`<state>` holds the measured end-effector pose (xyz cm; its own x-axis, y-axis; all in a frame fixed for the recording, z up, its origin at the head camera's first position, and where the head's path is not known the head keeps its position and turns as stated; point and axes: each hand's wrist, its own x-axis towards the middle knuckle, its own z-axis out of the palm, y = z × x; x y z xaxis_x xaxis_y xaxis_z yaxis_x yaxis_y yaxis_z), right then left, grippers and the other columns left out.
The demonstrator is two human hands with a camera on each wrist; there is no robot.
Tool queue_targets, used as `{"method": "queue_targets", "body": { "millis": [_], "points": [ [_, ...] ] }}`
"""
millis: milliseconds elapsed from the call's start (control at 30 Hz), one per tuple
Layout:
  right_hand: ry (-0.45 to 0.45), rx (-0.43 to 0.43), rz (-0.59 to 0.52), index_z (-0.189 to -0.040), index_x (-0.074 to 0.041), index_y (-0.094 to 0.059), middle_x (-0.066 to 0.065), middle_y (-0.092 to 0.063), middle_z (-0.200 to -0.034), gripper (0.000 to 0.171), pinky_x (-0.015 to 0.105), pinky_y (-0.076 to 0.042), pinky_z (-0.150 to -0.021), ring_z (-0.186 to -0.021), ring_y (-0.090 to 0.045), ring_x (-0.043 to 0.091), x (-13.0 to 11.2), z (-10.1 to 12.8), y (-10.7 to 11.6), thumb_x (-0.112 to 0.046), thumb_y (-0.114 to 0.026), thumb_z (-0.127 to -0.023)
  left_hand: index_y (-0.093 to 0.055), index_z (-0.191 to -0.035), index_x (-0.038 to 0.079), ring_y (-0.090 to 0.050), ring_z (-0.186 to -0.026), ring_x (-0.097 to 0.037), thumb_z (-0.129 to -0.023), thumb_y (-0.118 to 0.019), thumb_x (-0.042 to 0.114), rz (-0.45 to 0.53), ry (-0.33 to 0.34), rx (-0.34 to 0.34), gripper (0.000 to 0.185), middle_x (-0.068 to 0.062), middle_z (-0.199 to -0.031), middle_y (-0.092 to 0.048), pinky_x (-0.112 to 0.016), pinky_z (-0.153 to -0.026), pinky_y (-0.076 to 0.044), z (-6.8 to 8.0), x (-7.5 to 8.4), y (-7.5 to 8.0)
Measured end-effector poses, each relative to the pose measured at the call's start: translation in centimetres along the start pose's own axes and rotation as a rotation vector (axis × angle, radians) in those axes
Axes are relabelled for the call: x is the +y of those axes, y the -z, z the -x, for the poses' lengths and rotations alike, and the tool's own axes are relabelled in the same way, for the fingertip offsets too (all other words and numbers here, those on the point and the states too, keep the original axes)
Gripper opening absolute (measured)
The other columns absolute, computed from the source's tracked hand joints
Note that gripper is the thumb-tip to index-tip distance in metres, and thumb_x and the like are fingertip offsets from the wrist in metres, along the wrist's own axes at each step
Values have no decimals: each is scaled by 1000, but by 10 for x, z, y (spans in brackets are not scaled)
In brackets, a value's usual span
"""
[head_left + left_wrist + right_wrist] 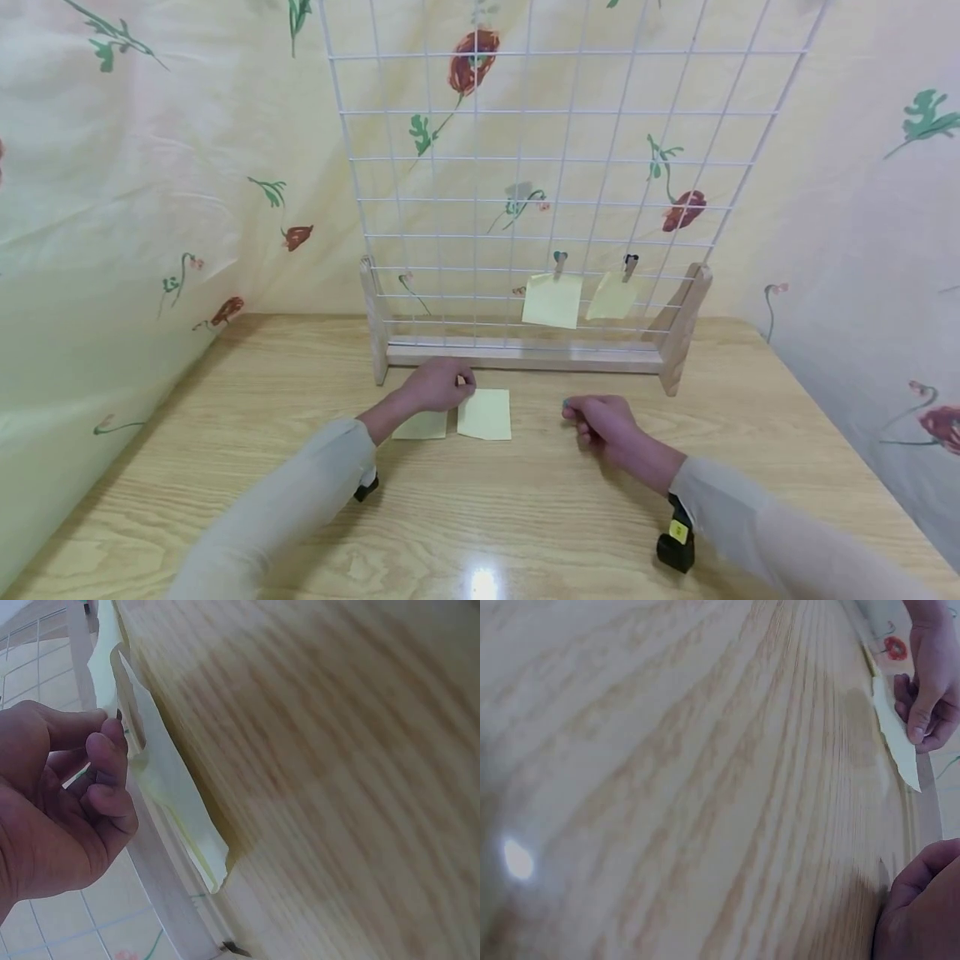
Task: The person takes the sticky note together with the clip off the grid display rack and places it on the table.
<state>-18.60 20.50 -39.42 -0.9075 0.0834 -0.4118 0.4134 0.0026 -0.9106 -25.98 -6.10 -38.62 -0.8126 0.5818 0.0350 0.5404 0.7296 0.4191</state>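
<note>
While curled, left hand [444,385]: pinching pale-yellow paper note [486,417] by corner
Right hand [606,423]: pinching small teal object [566,403]
Yellow wrist label [678,532]: too small to read

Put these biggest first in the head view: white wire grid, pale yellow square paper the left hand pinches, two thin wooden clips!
White wire grid
Pale yellow square paper
Wooden clips, too alike to rank

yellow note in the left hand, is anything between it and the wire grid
The low wooden bar runs between the yellow note and the wire grid, so the left hand would probably need to lift over it. Nothing else visible blocks it.
</note>
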Motion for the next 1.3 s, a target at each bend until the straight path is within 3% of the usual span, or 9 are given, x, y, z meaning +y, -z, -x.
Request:
{"method": "queue_targets", "body": {
  "millis": [233, 767, 967, 1300],
  "points": [
    [2, 41, -10, -116, 12, -56, -4, -63, -65, 30, 14, -37, -44, -50, -43, 3, -1, -2, -4, -8, -56, -93, -73, -90, 13, -57, -72, -10, -90, -59, 12, -58, -8, 17, 15, 1, -97, -71, -29, -74, -51, -3, 2, -2],
    [-8, 64, -29, -132, 11, -48, -4, -60, -65, 43, 13, -37, -43, -50, -43, 2, -3, -1, -2, -4, -53, -91, -73, -91, 12, -55, -68, -8, -91, -61, 14, -38, 10, 20, 12, -1, -101, -70, -26, -67, -50, 0, 7, 1],
    [-29, 78, -66, -128, 9, -48, -4, -60, -64, 43, 13, -38, -43, -50, -42, 3, -4, 0, -2, -6, -54, -89, -73, -91, 13, -54, -66, -8, -91, -61, 17, -44, 11, 22, 12, 0, -99, -70, -26, -65, -48, 0, 8, 1],
    [-48, 64, -104, -126, 6, -48, -5, -63, -65, 38, 14, -37, -43, -47, -42, 3, -6, 0, 1, -14, -55, -94, -72, -92, 12, -54, -62, -7, -91, -62, 17, -30, 10, 18, 12, 0, -93, -70, -23, -59, -46, -1, 11, 2]
  ]
}}
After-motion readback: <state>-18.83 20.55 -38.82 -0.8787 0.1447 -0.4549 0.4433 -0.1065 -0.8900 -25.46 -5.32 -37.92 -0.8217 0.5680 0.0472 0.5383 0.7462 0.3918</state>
